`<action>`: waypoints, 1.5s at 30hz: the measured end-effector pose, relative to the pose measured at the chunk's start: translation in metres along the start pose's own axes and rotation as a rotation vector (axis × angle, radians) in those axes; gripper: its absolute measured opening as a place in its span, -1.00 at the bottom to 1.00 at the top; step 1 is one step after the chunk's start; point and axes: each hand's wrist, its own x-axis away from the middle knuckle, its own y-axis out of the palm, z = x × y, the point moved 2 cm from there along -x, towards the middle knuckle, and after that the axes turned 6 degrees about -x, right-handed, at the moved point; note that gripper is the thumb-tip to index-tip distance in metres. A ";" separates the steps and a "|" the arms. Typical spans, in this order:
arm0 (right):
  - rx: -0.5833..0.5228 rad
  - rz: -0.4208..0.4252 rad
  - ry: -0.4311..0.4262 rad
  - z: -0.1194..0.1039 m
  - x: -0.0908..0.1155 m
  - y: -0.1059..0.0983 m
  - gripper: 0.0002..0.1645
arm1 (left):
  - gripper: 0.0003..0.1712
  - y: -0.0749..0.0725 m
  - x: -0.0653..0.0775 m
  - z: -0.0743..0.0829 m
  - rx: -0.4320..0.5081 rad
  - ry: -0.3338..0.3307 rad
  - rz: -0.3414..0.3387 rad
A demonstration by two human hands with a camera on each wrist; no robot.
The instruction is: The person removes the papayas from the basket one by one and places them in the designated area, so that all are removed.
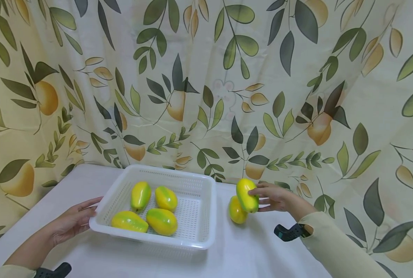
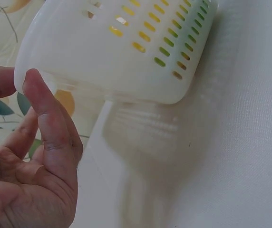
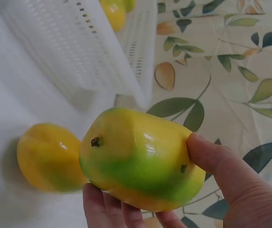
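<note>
My left hand (image 1: 72,222) pinches the left rim of a white plastic basket (image 1: 210,216); in the left wrist view, thumb (image 2: 43,102) and fingers meet at that rim. Several yellow-green papayas (image 1: 161,221) lie in the basket. Right of it, my right hand (image 1: 274,197) holds another papaya (image 1: 245,195), thumb on one side and fingers on the other. That held papaya (image 3: 143,159) has a dark stem stub facing the right wrist view. Partly behind it in the head view, a loose papaya (image 1: 237,210) rests on the table.
A white cloth (image 1: 255,247) covers the table. Behind and at both sides hangs a curtain (image 1: 206,96) printed with leaves and fruit. Dark bands (image 1: 291,232) are strapped round both wrists. The basket's slotted wall (image 3: 74,42) stands near the loose papaya.
</note>
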 end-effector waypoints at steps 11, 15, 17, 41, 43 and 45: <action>-0.048 0.026 0.028 0.009 -0.001 -0.012 -0.01 | -0.59 -0.001 0.000 0.001 -0.006 0.000 0.009; -0.049 0.031 0.024 0.014 -0.002 -0.016 -0.04 | -0.59 -0.001 0.000 0.002 -0.003 -0.005 0.010; -0.049 0.032 0.020 0.016 -0.004 -0.019 -0.06 | -0.59 -0.001 0.000 0.002 -0.002 -0.007 0.010; -0.147 0.096 0.066 0.043 -0.022 -0.040 -0.10 | -0.58 -0.001 -0.001 0.000 0.020 0.005 0.001; -0.158 0.112 0.071 0.046 -0.024 -0.041 -0.07 | -0.58 -0.001 -0.001 -0.001 0.019 0.003 0.004; -0.165 0.120 0.077 0.049 -0.026 -0.041 -0.04 | -0.57 -0.001 -0.001 -0.002 0.019 0.001 0.009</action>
